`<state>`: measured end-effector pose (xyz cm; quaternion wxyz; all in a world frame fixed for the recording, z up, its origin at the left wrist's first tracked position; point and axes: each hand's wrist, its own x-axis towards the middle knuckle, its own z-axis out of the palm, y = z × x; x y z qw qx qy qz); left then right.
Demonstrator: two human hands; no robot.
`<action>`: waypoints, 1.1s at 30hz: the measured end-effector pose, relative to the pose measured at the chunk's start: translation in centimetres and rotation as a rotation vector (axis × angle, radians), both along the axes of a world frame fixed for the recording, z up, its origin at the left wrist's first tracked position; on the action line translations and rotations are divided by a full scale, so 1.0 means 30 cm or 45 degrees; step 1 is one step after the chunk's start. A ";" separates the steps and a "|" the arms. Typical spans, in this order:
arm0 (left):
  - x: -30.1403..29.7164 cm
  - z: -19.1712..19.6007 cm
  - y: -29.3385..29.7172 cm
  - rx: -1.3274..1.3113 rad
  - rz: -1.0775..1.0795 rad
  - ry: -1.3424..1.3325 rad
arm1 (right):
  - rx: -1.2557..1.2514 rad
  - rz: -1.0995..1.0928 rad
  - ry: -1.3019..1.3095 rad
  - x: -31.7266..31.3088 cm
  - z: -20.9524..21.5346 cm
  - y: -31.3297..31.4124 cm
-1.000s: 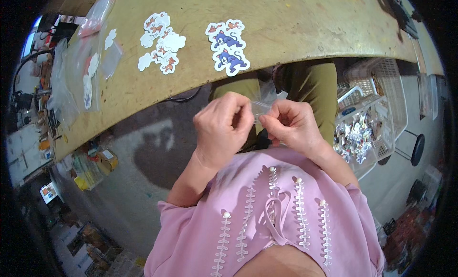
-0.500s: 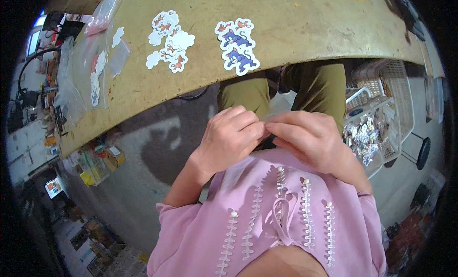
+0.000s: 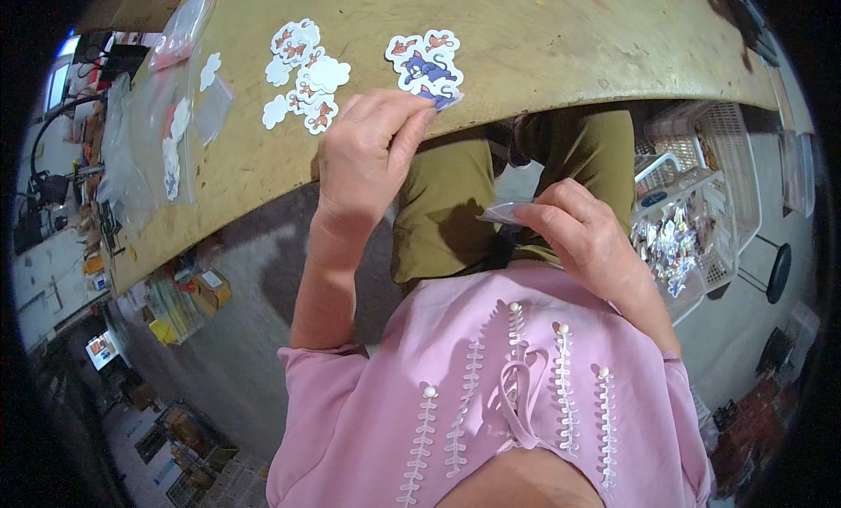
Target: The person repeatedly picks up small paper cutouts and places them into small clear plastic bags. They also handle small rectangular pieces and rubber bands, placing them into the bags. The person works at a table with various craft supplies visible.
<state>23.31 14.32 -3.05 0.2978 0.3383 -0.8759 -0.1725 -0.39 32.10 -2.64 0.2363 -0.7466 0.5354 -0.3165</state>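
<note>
My left hand (image 3: 368, 149) reaches over the table's near edge, thumb and fingers pinched on the lower blue cat cut-out (image 3: 441, 97). Its right edge tilts up, and my fingers cover much of it. Just beyond it lie another blue cat cut-out (image 3: 429, 69) and two small brown mouse cut-outs (image 3: 441, 41). Over my lap, my right hand (image 3: 578, 228) is closed on a small clear plastic bag (image 3: 499, 212). Left of the cats spreads a loose pile of mouse cut-outs (image 3: 295, 48) and white cloud cut-outs (image 3: 329, 74).
Clear plastic bags (image 3: 131, 158) lie along the left of the curved yellowish table (image 3: 543, 61), with a lone white cloud piece (image 3: 210, 71) beside them. At my right, a white basket (image 3: 731, 175) stands by a bin of packed small pieces (image 3: 673, 250).
My hands have parted. The left has moved forward and up to the table and taken hold of the lower cat cut-out; the right stays over my lap, the bag now showing.
</note>
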 end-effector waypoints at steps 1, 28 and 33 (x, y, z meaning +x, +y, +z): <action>-0.008 0.000 0.000 0.023 0.042 0.041 | -0.015 -0.009 0.003 -0.002 -0.012 -0.002; 0.051 0.147 0.227 0.219 -0.170 -0.093 | -0.162 0.111 -0.079 0.059 0.045 -0.088; 0.045 0.151 0.223 0.162 -0.339 -0.252 | -0.218 0.229 -0.061 0.105 0.059 -0.097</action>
